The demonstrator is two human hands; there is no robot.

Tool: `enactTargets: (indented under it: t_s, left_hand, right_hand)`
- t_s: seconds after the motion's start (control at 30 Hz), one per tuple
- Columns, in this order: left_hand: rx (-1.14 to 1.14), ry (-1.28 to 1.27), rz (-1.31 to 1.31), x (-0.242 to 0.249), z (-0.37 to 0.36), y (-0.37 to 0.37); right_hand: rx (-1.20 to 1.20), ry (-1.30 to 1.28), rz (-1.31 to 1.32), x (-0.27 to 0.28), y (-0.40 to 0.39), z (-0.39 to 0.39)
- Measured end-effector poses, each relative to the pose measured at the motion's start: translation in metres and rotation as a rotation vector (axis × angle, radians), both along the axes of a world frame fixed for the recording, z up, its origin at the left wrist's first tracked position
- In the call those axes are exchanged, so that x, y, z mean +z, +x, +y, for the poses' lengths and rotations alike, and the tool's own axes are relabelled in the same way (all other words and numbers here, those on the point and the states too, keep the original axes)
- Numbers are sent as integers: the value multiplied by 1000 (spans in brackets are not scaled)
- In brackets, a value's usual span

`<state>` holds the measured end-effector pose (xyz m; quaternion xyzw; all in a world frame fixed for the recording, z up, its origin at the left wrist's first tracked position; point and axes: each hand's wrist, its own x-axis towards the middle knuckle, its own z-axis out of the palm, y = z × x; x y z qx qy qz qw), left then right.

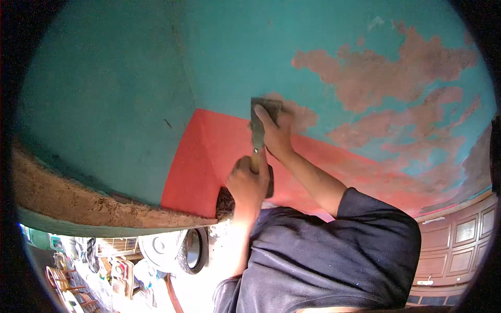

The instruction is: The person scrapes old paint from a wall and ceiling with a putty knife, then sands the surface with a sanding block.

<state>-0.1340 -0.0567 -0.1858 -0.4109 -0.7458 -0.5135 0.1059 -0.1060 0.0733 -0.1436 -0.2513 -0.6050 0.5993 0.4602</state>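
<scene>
Pressing a scraper [259, 125] flat to the wall [104, 94], blade up, handle down, left hand [249, 182] closed round the handle, right hand [276, 133] fingers spread on the blade.

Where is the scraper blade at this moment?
In the head view, the scraper blade lies flat against the wall just above centre, at the border of the teal paint and the red band, pressed by the right hand.

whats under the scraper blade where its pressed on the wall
The scraper blade lies flat against the wall, at the edge of a bare brownish patch in the teal paint. The right hand presses it. The surface directly beneath the blade is covered.
</scene>
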Motion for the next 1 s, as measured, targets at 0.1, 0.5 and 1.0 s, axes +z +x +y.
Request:
enactTargets:
  t_s: [0.1, 0.5, 1.0]
  left_hand:
    - [-26, 5, -79, 6, -7, 2]
    - [2, -4, -63, 4, -7, 5]
    - [-24, 23, -81, 18, 2, -2]
  right_hand:
    - [10, -16, 61, 0, -7, -2]
    - [-22, -59, 0, -8, -1, -3]
    - [-50, 84, 28, 20, 2, -3]
